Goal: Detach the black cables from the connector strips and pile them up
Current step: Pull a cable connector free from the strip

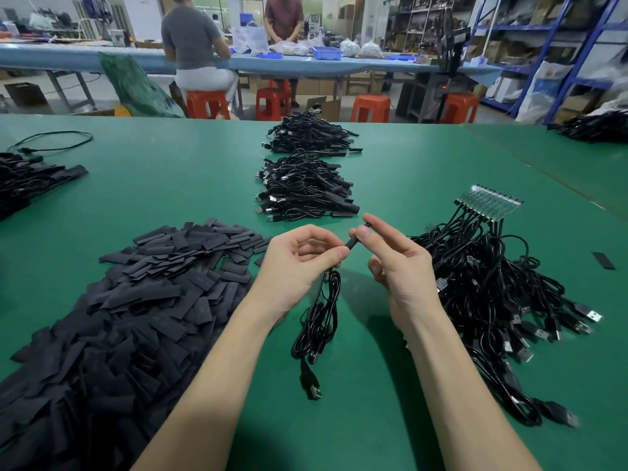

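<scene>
My left hand (299,263) pinches one black cable (317,317) near its upper end, and its coil and USB plug hang down onto the green table (170,185). My right hand (397,263) pinches a short black sleeve (355,241) at that cable's tip between thumb and forefinger. To the right lies a connector strip (489,205) with several black cables (499,294) still plugged into it. Two piles of finished cables (306,188) lie ahead at the table's middle.
A large heap of flat black sleeves (136,300) fills the left foreground. More cable piles lie at the far left (30,181) and far right (598,125). One loose sleeve (604,260) lies at the right. Two people work at a blue bench behind, with orange stools.
</scene>
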A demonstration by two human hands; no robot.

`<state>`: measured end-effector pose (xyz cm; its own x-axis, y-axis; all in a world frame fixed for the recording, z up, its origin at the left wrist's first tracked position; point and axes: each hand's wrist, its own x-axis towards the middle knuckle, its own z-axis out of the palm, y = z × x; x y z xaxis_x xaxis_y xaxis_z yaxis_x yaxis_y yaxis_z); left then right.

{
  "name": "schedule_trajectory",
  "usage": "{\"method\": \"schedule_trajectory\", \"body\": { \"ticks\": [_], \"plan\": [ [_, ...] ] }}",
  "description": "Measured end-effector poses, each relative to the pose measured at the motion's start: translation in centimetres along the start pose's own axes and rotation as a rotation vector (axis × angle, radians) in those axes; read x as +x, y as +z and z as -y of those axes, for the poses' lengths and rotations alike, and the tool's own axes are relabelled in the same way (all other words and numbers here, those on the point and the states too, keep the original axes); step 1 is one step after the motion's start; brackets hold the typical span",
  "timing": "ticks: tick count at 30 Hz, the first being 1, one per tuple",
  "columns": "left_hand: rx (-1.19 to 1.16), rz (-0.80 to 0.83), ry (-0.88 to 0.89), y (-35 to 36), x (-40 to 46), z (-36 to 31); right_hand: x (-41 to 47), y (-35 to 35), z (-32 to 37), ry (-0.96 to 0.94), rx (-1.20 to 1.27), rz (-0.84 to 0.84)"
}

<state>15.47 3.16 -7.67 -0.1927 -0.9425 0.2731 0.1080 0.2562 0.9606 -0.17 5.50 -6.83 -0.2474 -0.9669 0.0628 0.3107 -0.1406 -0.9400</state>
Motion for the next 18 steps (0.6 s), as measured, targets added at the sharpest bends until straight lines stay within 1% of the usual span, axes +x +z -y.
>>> {"method": "schedule_trajectory", "body": {
  "ticks": [4,8,11,14,18],
  "plan": [
    [0.007,-0.009,0.006,0.2,0.0,0.1,0.1,-0.1,-0.3,0.002,-0.004,-0.01],
    [0.039,0.021,-0.026,0.3,0.1,0.1,0.3,-0.2,-0.4,-0.017,0.031,-0.079],
    [0.162,0.101,-0.109,-0.1,0.1,0.3,0.6,-0.5,-0.2,-0.05,0.106,-0.14],
    [0.311,0.197,-0.179,-0.2,0.0,0.3,0.9,-0.9,-0.2,-0.078,0.126,-0.197],
    [0.367,0.191,-0.17,0.2,-0.2,0.1,1.0,-1.2,-0.2,-0.107,0.075,-0.192]
  ]
}}
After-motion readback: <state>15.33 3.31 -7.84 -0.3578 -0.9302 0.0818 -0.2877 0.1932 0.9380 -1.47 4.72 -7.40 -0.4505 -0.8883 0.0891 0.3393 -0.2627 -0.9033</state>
